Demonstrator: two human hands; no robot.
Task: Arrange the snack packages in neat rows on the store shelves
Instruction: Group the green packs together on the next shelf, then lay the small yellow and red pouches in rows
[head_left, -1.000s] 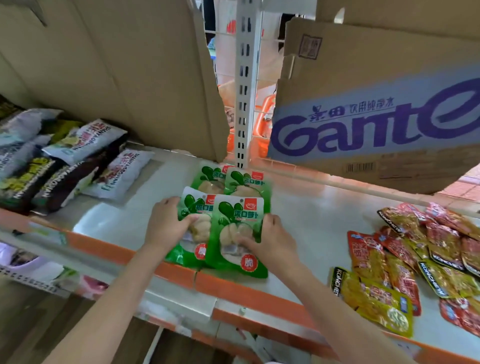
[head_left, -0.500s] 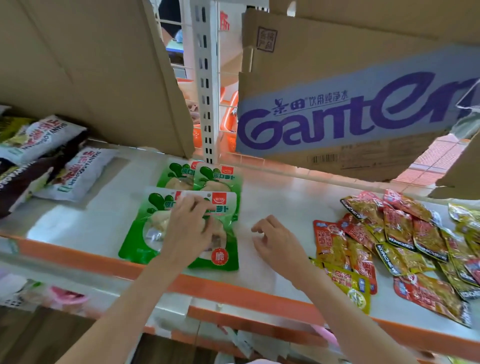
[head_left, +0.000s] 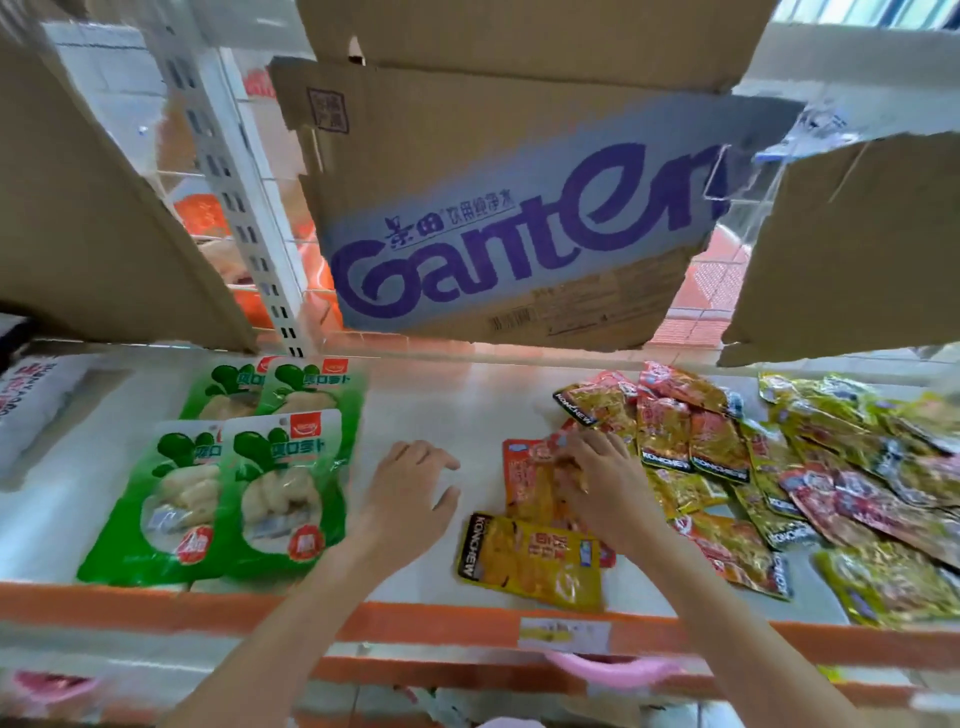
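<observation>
Left hand (head_left: 410, 493) lies flat on the shelf (head_left: 467, 410), fingers spread and relaxed, holding nothing, just right of the green packs (head_left: 244, 478). Right hand (head_left: 597, 483), further right of the green packs, rests on an orange pack (head_left: 524, 478), its fingers bent over the pack's top edge; whether they actually pinch it cannot be told through the blur. A yellow pack (head_left: 524, 561) lies just in front of the orange one, near the shelf's orange front rail (head_left: 156, 608). The green packs sit in a tidy block, two in front and two behind, overlapping slightly. Far right of them, beyond the right hand, a loose pile of red and yellow packs (head_left: 779, 467) sprawls in disorder. Left of the green packs, a white pack (head_left: 31, 405) shows at the frame edge. Above and behind, a cardboard box (head_left: 519, 234) with purple lettering hangs over the shelf.
</observation>
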